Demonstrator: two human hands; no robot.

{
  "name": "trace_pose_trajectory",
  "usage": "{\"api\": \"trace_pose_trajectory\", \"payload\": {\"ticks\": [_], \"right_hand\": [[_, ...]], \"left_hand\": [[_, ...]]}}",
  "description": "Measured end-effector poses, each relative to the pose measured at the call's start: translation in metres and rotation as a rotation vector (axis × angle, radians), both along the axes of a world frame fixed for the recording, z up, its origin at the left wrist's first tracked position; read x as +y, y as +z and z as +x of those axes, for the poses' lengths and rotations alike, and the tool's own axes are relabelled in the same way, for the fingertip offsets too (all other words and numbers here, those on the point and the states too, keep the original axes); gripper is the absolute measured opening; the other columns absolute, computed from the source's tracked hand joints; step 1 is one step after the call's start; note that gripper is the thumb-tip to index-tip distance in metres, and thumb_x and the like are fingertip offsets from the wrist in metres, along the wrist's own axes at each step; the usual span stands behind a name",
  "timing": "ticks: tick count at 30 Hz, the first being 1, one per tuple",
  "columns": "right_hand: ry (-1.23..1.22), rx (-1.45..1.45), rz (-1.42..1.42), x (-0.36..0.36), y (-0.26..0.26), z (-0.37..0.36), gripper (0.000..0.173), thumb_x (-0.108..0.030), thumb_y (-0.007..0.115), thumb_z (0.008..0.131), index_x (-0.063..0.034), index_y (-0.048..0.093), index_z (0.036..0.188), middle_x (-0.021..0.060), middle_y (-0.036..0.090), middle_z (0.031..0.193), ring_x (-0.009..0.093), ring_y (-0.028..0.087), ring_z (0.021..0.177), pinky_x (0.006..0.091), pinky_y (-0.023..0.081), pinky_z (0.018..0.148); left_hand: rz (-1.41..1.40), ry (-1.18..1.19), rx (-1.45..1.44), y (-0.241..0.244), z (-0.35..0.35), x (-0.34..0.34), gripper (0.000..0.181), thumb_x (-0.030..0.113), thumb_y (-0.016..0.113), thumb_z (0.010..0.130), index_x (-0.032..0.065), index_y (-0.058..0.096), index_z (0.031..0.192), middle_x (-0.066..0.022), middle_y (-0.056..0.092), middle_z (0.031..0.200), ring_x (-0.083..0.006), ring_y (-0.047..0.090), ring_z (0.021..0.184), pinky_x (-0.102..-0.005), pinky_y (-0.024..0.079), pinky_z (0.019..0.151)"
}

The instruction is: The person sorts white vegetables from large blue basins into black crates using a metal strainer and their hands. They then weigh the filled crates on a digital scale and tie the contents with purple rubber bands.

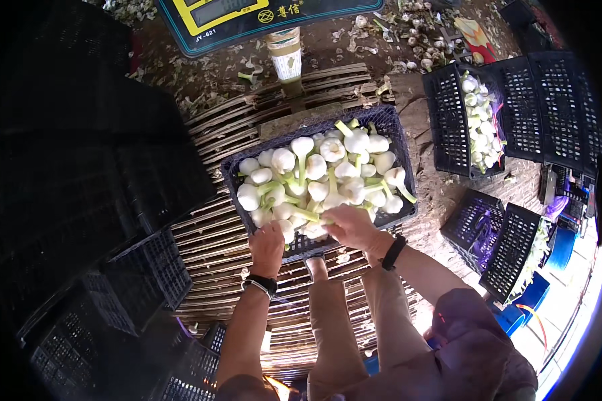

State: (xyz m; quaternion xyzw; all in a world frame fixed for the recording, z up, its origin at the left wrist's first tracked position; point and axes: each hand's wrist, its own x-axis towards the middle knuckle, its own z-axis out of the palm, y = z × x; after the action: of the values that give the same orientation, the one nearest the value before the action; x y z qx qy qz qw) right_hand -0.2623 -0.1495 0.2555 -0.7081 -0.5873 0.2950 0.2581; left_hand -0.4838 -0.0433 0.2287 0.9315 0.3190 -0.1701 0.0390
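Observation:
A dark plastic crate (403, 150) lined with netting stands on the scale's platform before me, filled with white garlic bulbs (316, 167) with short green stems. My left hand (267, 245) is at the crate's near left, against a garlic bulb (284, 230); its fingertips are partly hidden. My right hand (350, 226) reaches over the near edge, with its fingers at a green garlic stem (308, 215). Whether either hand grips what it touches is not clear. Beyond the crate rises the post (287, 57) of the electronic scale display (281, 20).
Slatted bamboo matting (205, 260) lies beneath the crate. Stacked black crates (155, 265) stand at the left. Another garlic-filled crate (446, 120) and several black crates (516, 250) are at the right. Loose garlic and peelings (426, 50) cover the ground beyond.

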Motion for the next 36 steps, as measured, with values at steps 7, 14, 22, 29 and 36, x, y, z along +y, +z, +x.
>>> {"api": "trace_pose_trajectory", "payload": {"ticks": [7, 14, 22, 29, 36], "right_hand": [[-0.205, -0.131, -0.288, -0.009, -0.021, 0.078, 0.033, -0.029, 0.062, 0.081, -0.0042, 0.059, 0.104, 0.0152, 0.066, 0.089, 0.032, 0.064, 0.076, 0.0435, 0.050, 0.066], [-0.291, 0.092, -0.499, -0.012, -0.028, 0.070, 0.056, -0.041, 0.076, 0.059, 0.0027, 0.062, 0.091, 0.0200, 0.065, 0.085, 0.033, 0.064, 0.083, 0.0389, 0.049, 0.071], [0.013, -0.119, -0.843, 0.023, -0.018, 0.094, 0.038, -0.022, 0.077, 0.054, 0.0001, 0.067, 0.084, 0.0218, 0.065, 0.095, 0.035, 0.065, 0.088, 0.0418, 0.053, 0.074], [-0.156, -0.203, -0.776, -0.019, -0.086, 0.117, 0.024, -0.016, 0.070, 0.062, -0.0023, 0.068, 0.081, 0.0192, 0.066, 0.084, 0.034, 0.065, 0.085, 0.0431, 0.052, 0.075], [-0.365, -0.236, -0.736, 0.017, -0.003, 0.080, 0.022, -0.015, 0.060, 0.076, -0.0093, 0.059, 0.097, 0.0183, 0.065, 0.086, 0.036, 0.064, 0.085, 0.0438, 0.051, 0.073]], "left_hand": [[-0.462, 0.355, -0.082, 0.031, -0.012, -0.011, 0.015, 0.016, 0.058, 0.073, 0.0021, 0.062, 0.074, -0.0167, 0.063, 0.070, -0.0302, 0.064, 0.066, -0.0401, 0.051, 0.056], [-1.075, 1.009, -0.354, 0.097, -0.037, -0.051, 0.012, 0.011, 0.067, 0.075, 0.0005, 0.063, 0.079, 0.0004, 0.055, 0.060, -0.0068, 0.049, 0.054, -0.0255, 0.039, 0.048], [-1.461, 1.466, -0.771, 0.156, -0.012, -0.074, 0.016, 0.015, 0.071, 0.080, 0.0027, 0.061, 0.077, 0.0010, 0.053, 0.061, -0.0048, 0.045, 0.047, -0.0188, 0.033, 0.042], [-1.536, 1.449, -0.835, 0.176, 0.007, -0.065, 0.013, 0.011, 0.069, 0.081, 0.0034, 0.064, 0.089, 0.0015, 0.055, 0.066, -0.0040, 0.046, 0.051, -0.0192, 0.035, 0.046], [-1.515, 1.439, -0.813, 0.166, -0.004, -0.075, 0.011, 0.011, 0.069, 0.081, 0.0040, 0.062, 0.086, 0.0026, 0.053, 0.064, -0.0040, 0.046, 0.050, -0.0183, 0.035, 0.045]]}}
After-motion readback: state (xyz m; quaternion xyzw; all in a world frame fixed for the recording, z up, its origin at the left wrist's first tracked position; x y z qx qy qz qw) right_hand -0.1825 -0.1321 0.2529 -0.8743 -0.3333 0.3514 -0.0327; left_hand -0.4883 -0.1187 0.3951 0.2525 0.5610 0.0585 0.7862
